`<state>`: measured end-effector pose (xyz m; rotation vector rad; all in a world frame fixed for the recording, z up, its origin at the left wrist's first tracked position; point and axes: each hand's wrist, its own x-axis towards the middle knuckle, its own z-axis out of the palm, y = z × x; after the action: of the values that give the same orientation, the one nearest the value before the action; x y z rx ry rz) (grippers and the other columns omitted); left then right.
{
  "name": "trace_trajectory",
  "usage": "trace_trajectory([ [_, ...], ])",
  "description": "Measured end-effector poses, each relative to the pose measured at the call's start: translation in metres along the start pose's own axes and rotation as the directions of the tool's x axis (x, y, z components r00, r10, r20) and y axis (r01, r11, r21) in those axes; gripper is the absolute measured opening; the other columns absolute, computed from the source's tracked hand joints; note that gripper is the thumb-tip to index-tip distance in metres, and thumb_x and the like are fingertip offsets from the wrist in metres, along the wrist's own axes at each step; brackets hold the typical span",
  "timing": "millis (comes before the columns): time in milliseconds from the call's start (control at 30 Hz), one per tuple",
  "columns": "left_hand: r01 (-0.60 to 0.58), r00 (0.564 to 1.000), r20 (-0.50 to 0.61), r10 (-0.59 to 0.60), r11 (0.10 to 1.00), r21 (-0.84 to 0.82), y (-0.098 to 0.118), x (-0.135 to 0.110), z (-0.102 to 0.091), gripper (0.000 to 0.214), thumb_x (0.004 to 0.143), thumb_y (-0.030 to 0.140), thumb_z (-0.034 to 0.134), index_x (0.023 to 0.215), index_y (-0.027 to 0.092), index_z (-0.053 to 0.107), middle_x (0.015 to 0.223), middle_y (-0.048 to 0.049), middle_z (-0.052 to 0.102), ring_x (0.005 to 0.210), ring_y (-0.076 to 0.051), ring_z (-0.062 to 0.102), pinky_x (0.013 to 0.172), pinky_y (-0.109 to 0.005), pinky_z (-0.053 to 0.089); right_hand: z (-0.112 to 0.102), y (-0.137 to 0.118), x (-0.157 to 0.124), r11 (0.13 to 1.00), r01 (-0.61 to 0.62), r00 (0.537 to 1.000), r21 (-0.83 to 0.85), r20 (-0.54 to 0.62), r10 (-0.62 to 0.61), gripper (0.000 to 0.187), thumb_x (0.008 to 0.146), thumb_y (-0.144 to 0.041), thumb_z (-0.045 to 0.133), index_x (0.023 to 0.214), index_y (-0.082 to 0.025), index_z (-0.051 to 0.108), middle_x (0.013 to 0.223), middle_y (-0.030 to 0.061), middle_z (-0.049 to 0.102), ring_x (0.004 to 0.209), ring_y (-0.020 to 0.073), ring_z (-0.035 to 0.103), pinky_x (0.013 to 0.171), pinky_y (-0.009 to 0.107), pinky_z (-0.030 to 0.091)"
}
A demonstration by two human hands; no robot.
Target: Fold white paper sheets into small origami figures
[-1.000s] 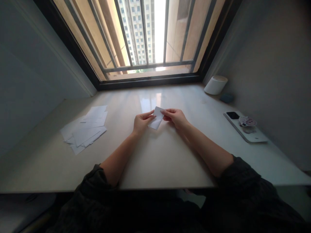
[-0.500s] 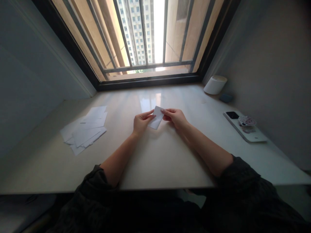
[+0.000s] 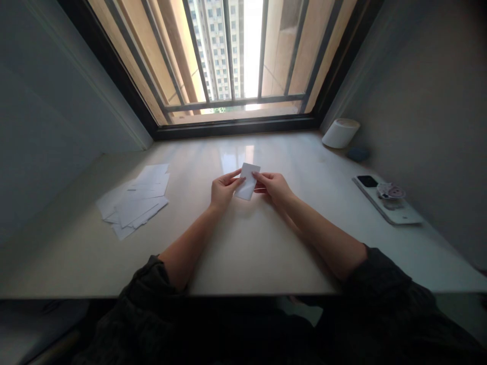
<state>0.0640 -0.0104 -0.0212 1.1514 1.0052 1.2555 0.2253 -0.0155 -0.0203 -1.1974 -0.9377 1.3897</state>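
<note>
A small white piece of paper (image 3: 248, 183), rectangular and perhaps folded, is held above the middle of the white tabletop (image 3: 243, 253). My left hand (image 3: 224, 191) pinches its left edge, thumb on top. On the right side, my right hand (image 3: 274, 185) grips the same paper between thumb and fingers. The fingers behind the paper are partly hidden. To the left lies a loose, overlapping pile of white paper sheets (image 3: 137, 200), apart from both hands.
At the right edge lies a white phone (image 3: 388, 200) with a round grip on its back. Behind it stand a white cylindrical object (image 3: 341, 133) and a small dark item (image 3: 358, 153) by the wall. A barred window (image 3: 236, 121) borders the far side.
The paper has turned slightly and now shows more of its face, its top right corner further right. Both hands still hold it. The whole view has shifted a little.
</note>
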Motion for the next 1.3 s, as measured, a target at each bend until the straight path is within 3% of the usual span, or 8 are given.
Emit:
trace_trajectory([
  [133,0.047,0.998,0.028,-0.048,0.998,0.038,0.003,-0.001,0.0,0.071,0.061,0.035,0.084,0.126,0.017,0.061,0.073,-0.0024,0.071,0.065,-0.013,0.063,0.065,-0.025,0.05,-0.004,-0.001,0.003,0.994,0.051,0.999,-0.092,0.005,-0.051,0.033,0.066,-0.047,0.08,0.07,-0.015,0.071,0.063,0.0045,0.068,0.056,0.0138,0.062,0.057,0.027,0.055],
  [267,0.099,0.992,0.071,-0.108,0.989,0.111,0.006,0.0,-0.004,0.065,0.067,0.035,0.08,0.127,0.02,0.059,0.076,-0.0013,0.067,0.065,-0.012,0.062,0.055,-0.021,0.047,-0.007,-0.006,0.001,0.965,0.123,0.986,-0.231,0.14,-0.092,0.035,0.067,-0.051,0.077,0.066,-0.017,0.07,0.059,0.003,0.066,0.053,0.0128,0.058,0.055,0.026,0.05],
  [400,0.113,0.977,0.163,-0.137,0.982,0.15,0.006,0.001,-0.007,0.045,0.071,0.045,0.076,0.104,0.016,0.071,0.084,-0.0078,0.071,0.066,-0.015,0.064,0.055,-0.024,0.047,-0.005,-0.007,-0.006,0.877,0.248,0.944,-0.411,0.306,-0.123,0.043,0.074,-0.057,0.068,0.059,-0.017,0.067,0.05,0.0004,0.059,0.048,0.0097,0.051,0.049,0.023,0.041],
  [500,0.067,0.981,0.168,-0.094,0.985,0.159,0.004,0.001,-0.007,0.036,0.068,0.046,0.078,0.082,0.014,0.076,0.079,-0.009,0.073,0.068,-0.017,0.064,0.061,-0.026,0.048,-0.001,-0.005,-0.01,0.844,0.263,0.934,-0.467,0.341,-0.103,0.047,0.074,-0.06,0.066,0.056,-0.016,0.064,0.048,0.0001,0.057,0.046,0.009,0.049,0.048,0.023,0.038],
  [733,-0.02,0.999,-0.026,0.023,0.996,0.081,0.007,0.008,-0.008,0.034,0.062,0.046,0.08,0.075,0.015,0.077,0.073,-0.0067,0.072,0.064,-0.013,0.06,0.059,-0.025,0.044,0.006,-0.008,-0.015,0.895,0.173,0.953,-0.412,0.298,-0.048,0.043,0.074,-0.058,0.067,0.064,-0.016,0.07,0.05,0.0009,0.061,0.049,0.0106,0.056,0.052,0.023,0.044],
  [967,-0.011,0.953,-0.303,0.008,1.0,-0.01,0.014,0.026,-0.03,0.045,0.054,0.049,0.084,0.078,0.013,0.076,0.062,-0.0013,0.062,0.052,-0.007,0.047,0.047,-0.02,0.034,0.009,-0.01,-0.015,0.932,0.09,0.929,-0.35,0.367,0.048,0.038,0.075,-0.052,0.07,0.072,-0.014,0.071,0.066,0.0072,0.072,0.054,0.0111,0.062,0.055,0.022,0.05],
  [1133,-0.033,0.956,-0.291,0.037,0.999,0.018,0.005,0.031,-0.035,0.045,0.06,0.053,0.079,0.08,0.013,0.074,0.067,-0.0023,0.063,0.055,-0.009,0.051,0.049,-0.02,0.04,0.003,-0.008,-0.01,0.863,0.239,0.949,-0.445,0.294,-0.111,0.034,0.084,-0.048,0.06,0.071,-0.017,0.064,0.067,0.0052,0.071,0.057,0.012,0.061,0.051,0.022,0.045],
  [1300,-0.191,0.951,-0.178,0.254,0.932,0.306,-0.004,0.028,-0.029,0.04,0.073,0.056,0.068,0.079,0.017,0.066,0.071,-0.0009,0.061,0.055,-0.009,0.054,0.044,-0.019,0.042,-0.011,-0.001,0.008,0.746,0.378,0.912,-0.548,0.082,-0.402,0.03,0.087,-0.045,0.05,0.073,-0.02,0.057,0.061,-0.0009,0.061,0.056,0.0124,0.055,0.058,0.025,0.043],
])
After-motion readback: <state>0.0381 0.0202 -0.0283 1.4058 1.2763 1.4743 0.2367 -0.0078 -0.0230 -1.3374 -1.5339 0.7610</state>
